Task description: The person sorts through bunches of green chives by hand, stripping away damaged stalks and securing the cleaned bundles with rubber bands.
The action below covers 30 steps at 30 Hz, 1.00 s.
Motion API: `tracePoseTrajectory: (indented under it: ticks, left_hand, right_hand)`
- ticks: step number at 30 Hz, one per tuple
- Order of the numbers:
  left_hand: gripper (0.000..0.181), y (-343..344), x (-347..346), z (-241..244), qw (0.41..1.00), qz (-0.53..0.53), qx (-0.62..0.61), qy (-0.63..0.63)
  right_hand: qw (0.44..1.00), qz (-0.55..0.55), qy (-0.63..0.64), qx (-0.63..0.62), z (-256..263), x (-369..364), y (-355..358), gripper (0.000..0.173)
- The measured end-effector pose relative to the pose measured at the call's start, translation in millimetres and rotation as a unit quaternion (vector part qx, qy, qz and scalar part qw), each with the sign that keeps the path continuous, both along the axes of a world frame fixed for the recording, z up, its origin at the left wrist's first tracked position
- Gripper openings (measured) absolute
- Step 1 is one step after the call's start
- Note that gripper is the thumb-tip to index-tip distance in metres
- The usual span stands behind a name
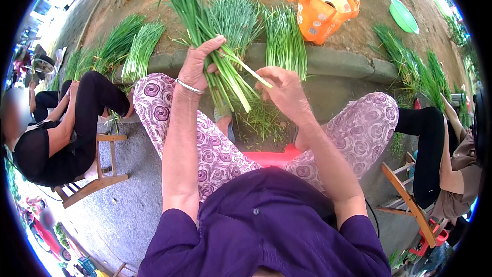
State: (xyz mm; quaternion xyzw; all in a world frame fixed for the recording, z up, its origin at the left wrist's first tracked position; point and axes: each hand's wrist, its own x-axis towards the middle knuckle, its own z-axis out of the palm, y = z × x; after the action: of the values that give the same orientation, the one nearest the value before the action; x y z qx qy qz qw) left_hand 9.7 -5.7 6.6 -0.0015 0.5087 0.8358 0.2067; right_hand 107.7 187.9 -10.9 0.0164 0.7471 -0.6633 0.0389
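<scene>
My left hand [201, 61] is closed round a bunch of green chives [192, 19], leaves pointing up and away, pale stem ends towards me. My right hand [284, 90] is at the stem ends, its thumb and fingers bent beside one stem that sticks out to the right; whether it pinches that stem I cannot tell. Beyond my hands, a heap of dark green chives [234, 15] and a pile with pale stems [286, 42] lie over the concrete kerb. Loose leaf scraps [265, 121] litter the ground between my feet.
An orange bag [323, 15] stands on the bare soil behind the kerb [338, 61], with a green basin [403, 14] farther right. People sit on wooden chairs at left [92, 177] and right [409, 200], beside more chives [142, 50]. Red plastic [269, 157] shows between my legs.
</scene>
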Motion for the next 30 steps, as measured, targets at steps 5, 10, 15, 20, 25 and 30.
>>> tracePoseTrajectory:
  ticks: [5, 10, 15, 20, 25, 30]
  left_hand:
    - [0.009, 11, 5, -7, 1.0, -0.023, 0.011, -0.018]
    - [0.012, 24, 8, -9, 0.999, -0.045, -0.012, -0.007]
    - [0.013, 30, 14, -1, 0.998, -0.06, -0.031, -0.003]
    - [0.012, 32, 23, 9, 0.998, -0.032, -0.061, 0.013]
    - [0.014, 29, 22, 18, 0.997, -0.014, -0.066, 0.029]
    - [0.017, 0, 13, 19, 0.997, 0.034, -0.066, 0.037]
  right_hand:
    - [0.989, -0.044, 0.125, 0.06, -1, 11, -14, 0.013]
    - [0.984, -0.041, 0.162, 0.059, -4, 9, -14, 0.009]
    - [0.973, -0.031, 0.208, 0.094, 0, 8, -7, 0.009]
    - [0.989, -0.033, 0.128, 0.07, 1, 13, -10, 0.012]
    - [0.991, -0.032, 0.106, 0.078, 6, 12, -8, 0.013]
    - [0.974, -0.017, 0.11, 0.199, 5, 11, 19, 0.014]
